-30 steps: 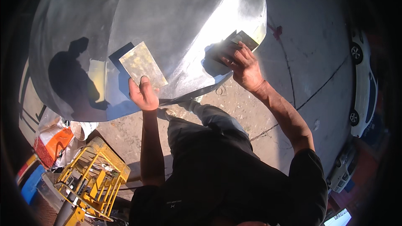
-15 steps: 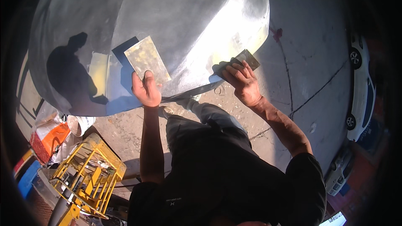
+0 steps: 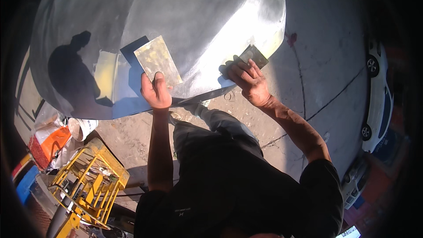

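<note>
A large grey car hood (image 3: 176, 9) spreads out in front of me, with a pale yellow filler patch (image 3: 105, 71) at its left. More yellowish filler (image 3: 274, 40) lies near the right edge, partly lost in bright glare. My left hand (image 3: 156, 92) is closed on the lower edge of a flat rectangular plate (image 3: 157, 59), smeared with pale filler, and holds it above the hood. In my right hand (image 3: 252, 83), the fingers press on a dark flat filler spreader (image 3: 255, 57) close to the hood's right edge. Whether the spreader touches the surface, I cannot tell.
At lower left stand a yellow metal rack (image 3: 90, 180), a white bucket (image 3: 81, 128) and an orange-and-white bag (image 3: 53, 143). A white car (image 3: 380, 105) is parked at far right on the concrete floor (image 3: 326, 61). My shadow falls on the hood's left.
My right hand and the spreader have shifted slightly left and away from me. My left hand has drifted slightly right with the plate.
</note>
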A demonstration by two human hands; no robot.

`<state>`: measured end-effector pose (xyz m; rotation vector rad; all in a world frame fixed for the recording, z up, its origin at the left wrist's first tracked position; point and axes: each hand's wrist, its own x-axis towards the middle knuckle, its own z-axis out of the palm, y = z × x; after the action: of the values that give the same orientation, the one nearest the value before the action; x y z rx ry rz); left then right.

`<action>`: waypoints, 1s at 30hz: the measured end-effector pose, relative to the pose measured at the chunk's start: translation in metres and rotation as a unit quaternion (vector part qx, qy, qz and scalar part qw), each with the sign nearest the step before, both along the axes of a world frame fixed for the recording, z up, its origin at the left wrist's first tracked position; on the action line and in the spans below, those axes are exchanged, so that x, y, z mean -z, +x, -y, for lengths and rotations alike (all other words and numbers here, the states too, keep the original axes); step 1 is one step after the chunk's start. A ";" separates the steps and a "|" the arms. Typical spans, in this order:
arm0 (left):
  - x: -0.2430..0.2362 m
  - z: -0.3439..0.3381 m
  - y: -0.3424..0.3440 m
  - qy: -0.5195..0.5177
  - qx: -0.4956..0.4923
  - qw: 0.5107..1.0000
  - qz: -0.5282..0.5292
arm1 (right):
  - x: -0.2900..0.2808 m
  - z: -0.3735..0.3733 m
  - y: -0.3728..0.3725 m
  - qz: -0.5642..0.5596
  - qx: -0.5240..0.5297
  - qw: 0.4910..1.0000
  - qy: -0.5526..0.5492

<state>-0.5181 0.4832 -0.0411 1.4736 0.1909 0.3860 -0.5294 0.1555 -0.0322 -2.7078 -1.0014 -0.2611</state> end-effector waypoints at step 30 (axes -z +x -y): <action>0.011 -0.006 0.000 0.048 0.011 0.999 -0.002 | -0.028 0.018 0.005 0.024 0.071 0.997 -0.021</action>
<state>-0.5179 0.4896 -0.0522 1.5697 0.1609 0.3800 -0.5243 0.1378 -0.0041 -2.8277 -0.8379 -0.3372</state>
